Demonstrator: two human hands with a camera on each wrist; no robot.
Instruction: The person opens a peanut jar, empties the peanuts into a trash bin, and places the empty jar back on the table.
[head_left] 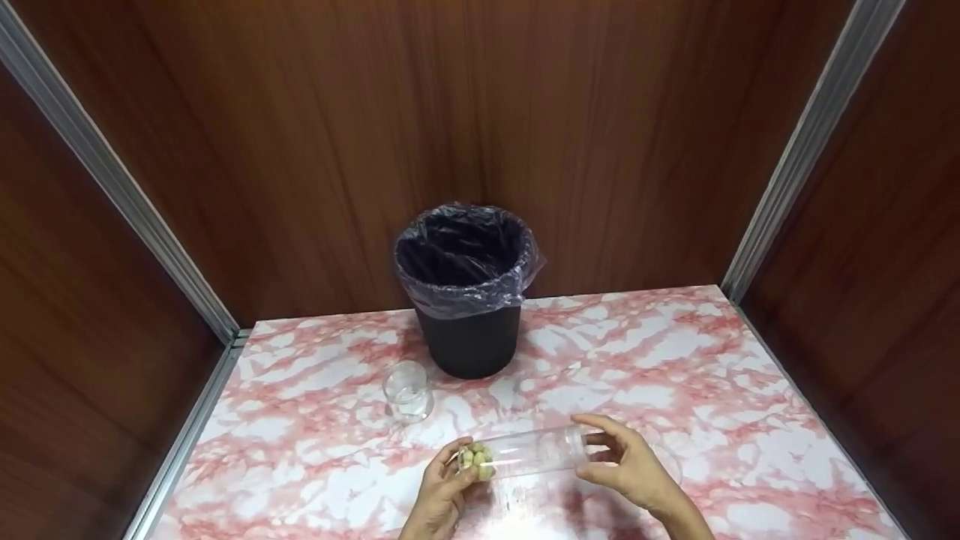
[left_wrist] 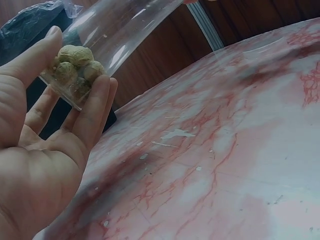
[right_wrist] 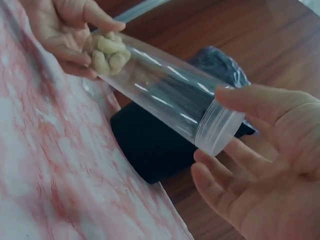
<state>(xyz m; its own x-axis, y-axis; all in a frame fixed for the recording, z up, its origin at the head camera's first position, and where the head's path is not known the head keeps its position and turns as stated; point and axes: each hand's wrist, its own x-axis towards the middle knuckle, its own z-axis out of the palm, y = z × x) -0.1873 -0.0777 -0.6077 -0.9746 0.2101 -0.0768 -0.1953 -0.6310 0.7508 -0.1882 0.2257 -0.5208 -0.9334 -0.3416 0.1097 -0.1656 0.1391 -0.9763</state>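
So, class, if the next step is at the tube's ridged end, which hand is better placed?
The right hand, I'd judge: it holds the tube at the ridged end, while the left hand holds the opposite end, by the nuts.

The tube (right_wrist: 165, 92) I hold is colourless and see-through, streaked with white glints; its ribbed end (right_wrist: 216, 127) looks cloudy white. Through it I see peanuts (right_wrist: 110, 52) in dull yellow-tan, slightly greenish from above. My desk (head_left: 315, 450) is white, marbled with pinkish-red veins. The bin (head_left: 472, 345) is black, its liner (head_left: 465, 302) sheer greyish purple. I see brown wood-grain walls (head_left: 480, 112) with darker streaks, silver-grey strips (head_left: 810, 142) and a clear glass (head_left: 409, 394).
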